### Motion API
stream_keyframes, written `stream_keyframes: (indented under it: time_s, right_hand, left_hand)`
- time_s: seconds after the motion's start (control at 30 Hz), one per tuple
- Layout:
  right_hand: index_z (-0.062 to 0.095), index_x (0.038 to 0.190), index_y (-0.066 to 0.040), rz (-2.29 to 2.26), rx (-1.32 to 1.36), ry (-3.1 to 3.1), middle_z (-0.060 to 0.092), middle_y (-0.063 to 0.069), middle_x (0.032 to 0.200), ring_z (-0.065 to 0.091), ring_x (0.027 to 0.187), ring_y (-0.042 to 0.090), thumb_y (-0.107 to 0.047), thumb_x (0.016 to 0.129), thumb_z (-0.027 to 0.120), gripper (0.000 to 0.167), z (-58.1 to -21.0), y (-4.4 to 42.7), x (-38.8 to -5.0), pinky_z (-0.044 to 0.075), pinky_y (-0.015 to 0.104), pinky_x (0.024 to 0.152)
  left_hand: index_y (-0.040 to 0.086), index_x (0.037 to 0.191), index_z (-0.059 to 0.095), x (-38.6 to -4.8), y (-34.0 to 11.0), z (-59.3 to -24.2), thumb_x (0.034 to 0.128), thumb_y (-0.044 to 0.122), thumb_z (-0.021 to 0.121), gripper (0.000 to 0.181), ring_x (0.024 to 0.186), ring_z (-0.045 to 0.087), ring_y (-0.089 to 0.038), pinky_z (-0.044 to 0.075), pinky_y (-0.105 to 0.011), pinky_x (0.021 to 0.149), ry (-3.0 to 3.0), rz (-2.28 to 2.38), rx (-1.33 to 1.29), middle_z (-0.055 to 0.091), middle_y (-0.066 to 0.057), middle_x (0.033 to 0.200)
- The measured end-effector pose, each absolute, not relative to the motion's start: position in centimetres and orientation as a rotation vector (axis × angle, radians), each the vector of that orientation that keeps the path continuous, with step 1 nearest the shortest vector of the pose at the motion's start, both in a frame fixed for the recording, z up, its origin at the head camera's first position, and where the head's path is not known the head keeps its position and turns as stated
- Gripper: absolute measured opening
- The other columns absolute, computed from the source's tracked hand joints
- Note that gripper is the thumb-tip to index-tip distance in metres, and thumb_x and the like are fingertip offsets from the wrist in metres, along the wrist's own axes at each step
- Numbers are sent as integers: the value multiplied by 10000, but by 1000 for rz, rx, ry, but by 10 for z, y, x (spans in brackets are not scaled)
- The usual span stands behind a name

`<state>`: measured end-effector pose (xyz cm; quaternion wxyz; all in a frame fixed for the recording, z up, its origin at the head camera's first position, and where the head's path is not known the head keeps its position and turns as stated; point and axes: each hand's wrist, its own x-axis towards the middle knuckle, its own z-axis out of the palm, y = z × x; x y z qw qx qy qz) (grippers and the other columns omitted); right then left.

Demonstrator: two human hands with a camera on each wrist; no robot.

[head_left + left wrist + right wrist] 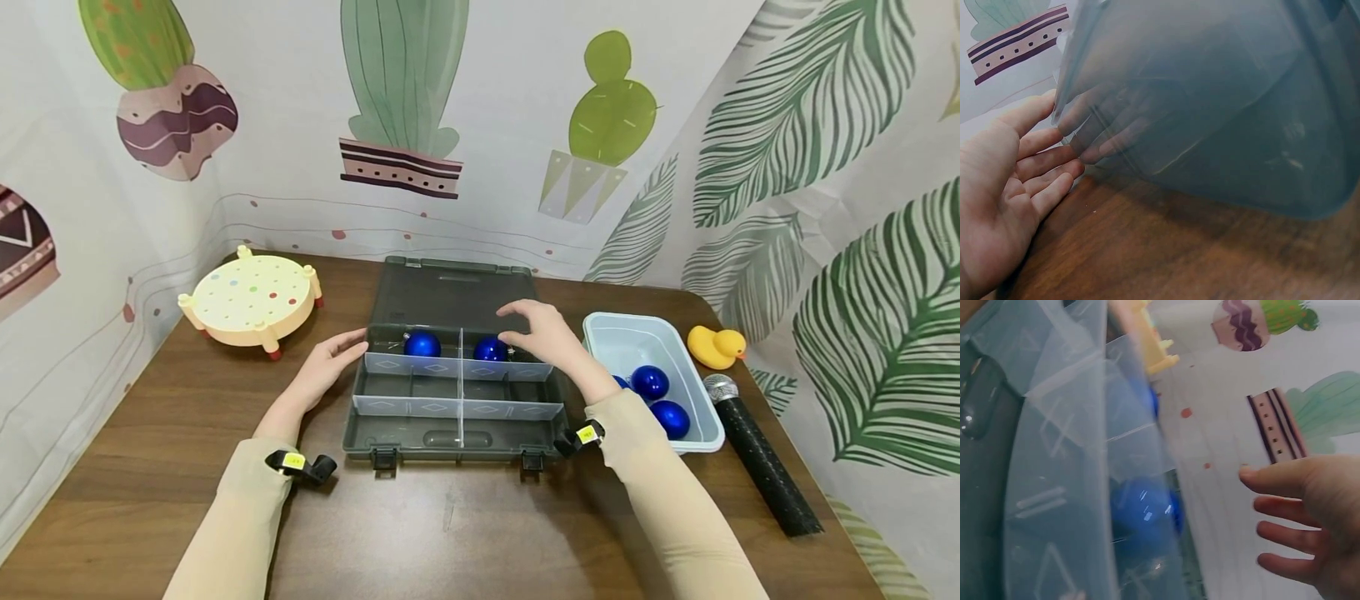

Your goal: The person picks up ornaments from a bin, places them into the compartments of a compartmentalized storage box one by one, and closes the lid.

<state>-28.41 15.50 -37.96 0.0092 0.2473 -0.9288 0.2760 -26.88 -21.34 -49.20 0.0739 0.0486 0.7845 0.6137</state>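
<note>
A dark clear divided case [405,432] lies opened on the table, its lid [457,296] folded back toward the wall. Two shiny blue ball ornaments [422,343] sit in its back row, one on each side of the middle divider [461,383]. My left hand [322,372] rests its fingertips against the case's left side, fingers fairly straight. Above the right blue ornament [491,348] hovers my right hand [546,335], thumb and fingers spread with nothing between them. In the right wrist view a gap separates this hand [1316,512] from the ornament [1144,509].
Right of the case stands a pale blue tub [678,354] holding several blue ornaments [670,419]. Beyond it are a yellow rubber duck [716,347] and a black microphone [765,458]. A cream round toy stool [251,300] stands at back left.
</note>
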Motion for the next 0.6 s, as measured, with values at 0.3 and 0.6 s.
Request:
stream_keyframes:
  time_s: [0.3, 0.6]
  right_hand:
    - [663, 1174, -14, 845, 583, -2643, 669, 198, 1176, 625, 1066, 355, -108, 858, 742, 339, -349, 178, -270, 525, 479, 886]
    - [620, 1216, 25, 845, 442, -2652, 636, 249, 1210, 591, 1124, 400, -67, 850, 739, 396, -347, 224, -266, 529, 518, 894]
  left_hand:
    - [5, 1478, 395, -269, -213, -492, 996, 347, 562, 614, 1379, 393, -341, 307, -499, 1150, 2354, 1848, 148, 403, -202, 1519]
    - [-2, 1473, 399, -269, -213, -492, 999, 329, 558, 599, 1388, 383, -344, 310, -504, 1149, 2357, 1845, 155, 402, -210, 1517]
